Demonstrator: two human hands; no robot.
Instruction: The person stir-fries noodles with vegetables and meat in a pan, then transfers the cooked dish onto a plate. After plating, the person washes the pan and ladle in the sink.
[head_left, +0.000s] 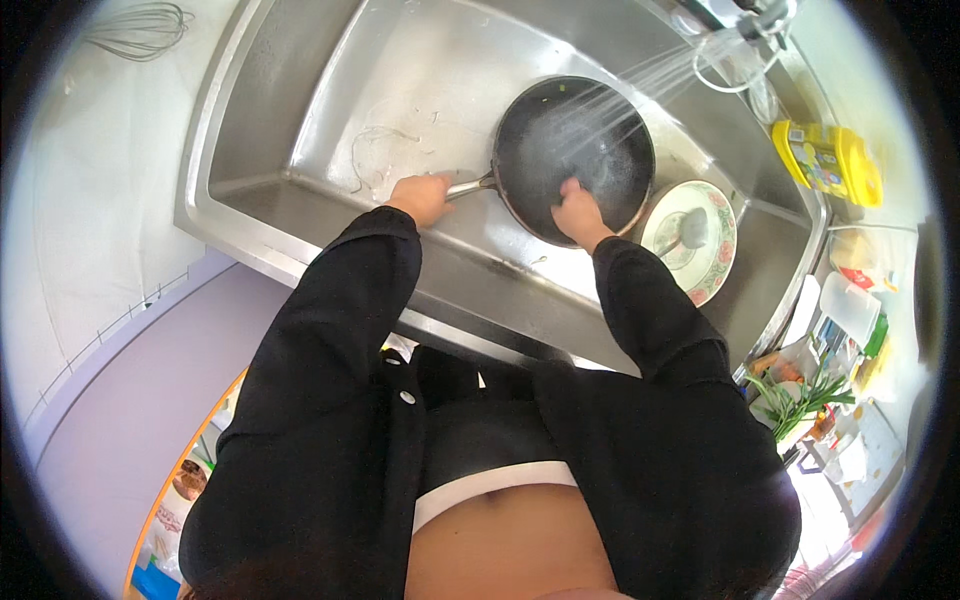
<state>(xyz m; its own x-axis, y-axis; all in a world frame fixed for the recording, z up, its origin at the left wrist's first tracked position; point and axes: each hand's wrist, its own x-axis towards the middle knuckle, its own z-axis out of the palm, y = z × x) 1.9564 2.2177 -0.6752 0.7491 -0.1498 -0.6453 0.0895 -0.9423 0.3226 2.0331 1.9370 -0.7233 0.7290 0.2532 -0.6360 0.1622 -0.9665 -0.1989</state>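
Note:
A dark frying pan (532, 142) lies in a stainless steel sink (405, 67). My left hand (420, 200) is wrapped around the pan's metal handle (470, 187). Over the near part of the pan's inside is my right hand (581, 214), its fingers curled down; whether they hold anything is hidden. Water (637, 90) sprays in thin streams from a faucet head (754, 26) onto the pan's surface. Right of the pan a white bowl with a floral rim (721, 259) sits tilted in the sink, and a metal spoon or ladle (694, 225) rests in it.
A yellow plastic container (829, 165) stands at the sink's right rim. Green leafy stalks (802, 397) and assorted plastic containers (850, 306) crowd the right side. A wire whisk (142, 34) is at the upper left, against a white surface. Small food bits lie on the sink floor.

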